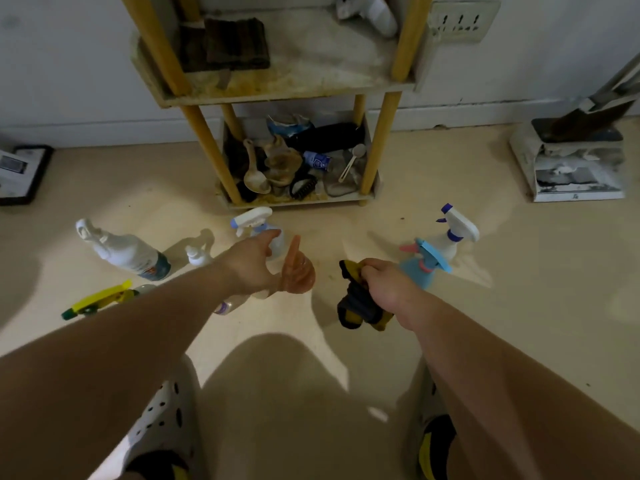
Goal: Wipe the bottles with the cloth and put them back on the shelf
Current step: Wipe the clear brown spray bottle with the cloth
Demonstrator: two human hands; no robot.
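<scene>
Beige floor (pixel 519 306) fills most of the view. A shelf (pixel 277 95) with yellow posts stands at the top middle, by the wall. Many bottles wait on the floor across the middle of the frame, like the white bottle (pixel 121 251) at the left.

The left hand (pixel 252 265) is at the orange-trigger spray bottle (pixel 298 271), just left of centre. Its thumb sticks up, but its fingers are hidden, so I cannot tell if they hold the bottle. The right hand (pixel 384 285), just right of centre, has its fingers curled tight round the dark and yellow cloth (pixel 360 310). A light blue spray bottle (pixel 419 271) stands just behind it.

I think this is the pick-up step. Next, the bottle needs a firm hold. Then the cloth must come over to rub it.
</scene>
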